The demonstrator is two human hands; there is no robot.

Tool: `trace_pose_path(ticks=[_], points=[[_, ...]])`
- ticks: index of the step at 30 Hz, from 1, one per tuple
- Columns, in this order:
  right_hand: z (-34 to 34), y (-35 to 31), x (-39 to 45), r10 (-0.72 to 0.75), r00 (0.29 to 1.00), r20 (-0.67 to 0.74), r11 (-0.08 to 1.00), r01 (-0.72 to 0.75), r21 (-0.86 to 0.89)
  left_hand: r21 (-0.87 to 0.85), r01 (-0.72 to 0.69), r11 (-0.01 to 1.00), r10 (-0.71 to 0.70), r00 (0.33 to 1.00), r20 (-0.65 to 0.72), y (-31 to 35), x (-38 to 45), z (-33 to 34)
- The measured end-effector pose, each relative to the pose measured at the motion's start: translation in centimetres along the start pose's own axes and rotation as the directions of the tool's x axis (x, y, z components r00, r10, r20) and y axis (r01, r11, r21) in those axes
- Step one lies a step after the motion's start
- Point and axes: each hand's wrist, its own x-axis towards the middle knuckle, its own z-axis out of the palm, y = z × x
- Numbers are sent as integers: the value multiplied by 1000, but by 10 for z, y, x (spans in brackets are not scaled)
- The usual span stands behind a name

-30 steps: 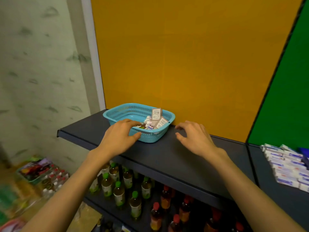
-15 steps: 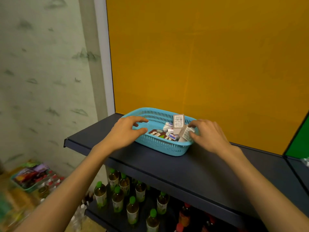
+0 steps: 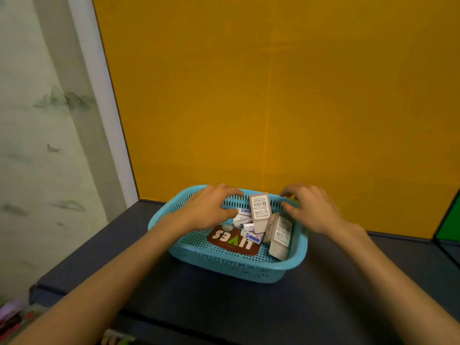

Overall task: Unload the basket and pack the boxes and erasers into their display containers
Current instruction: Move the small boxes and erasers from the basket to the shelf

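No grip yet: left hand [image 3: 209, 207] and right hand [image 3: 313, 210] are hovering half-curled, grasping nothing, over the blue basket [image 3: 224, 266] sitting on the shelf [image 3: 174, 295]. Boxes [image 3: 260, 211] and erasers [image 3: 245, 226] are lying inside, so unloading's barely starting; next probably pinching one box.

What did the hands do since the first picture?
Both hands moved in over the blue basket: the left hand from its near rim, the right hand off the shelf. Neither holds anything yet. The boxes and erasers stayed inside.
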Motion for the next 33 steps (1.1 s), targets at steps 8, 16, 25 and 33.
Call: trace_pose_path(ticks=[8, 16, 25, 33], points=[[6, 7, 7, 87, 995, 50, 996, -86, -13, 181, -344, 921, 319, 935, 154, -1, 59, 33], [11, 3, 7, 177, 983, 56, 984, -176, -30, 441, -588, 678, 572, 799, 186, -13, 90, 53], [17, -7, 11, 223, 973, 57, 974, -221, -40, 620, -626, 473, 693, 699, 177, -35, 109, 60], [24, -26, 25, 158, 977, 144, 986, -163, 22, 267, -357, 895, 365, 931, 20, -72, 86, 17]])
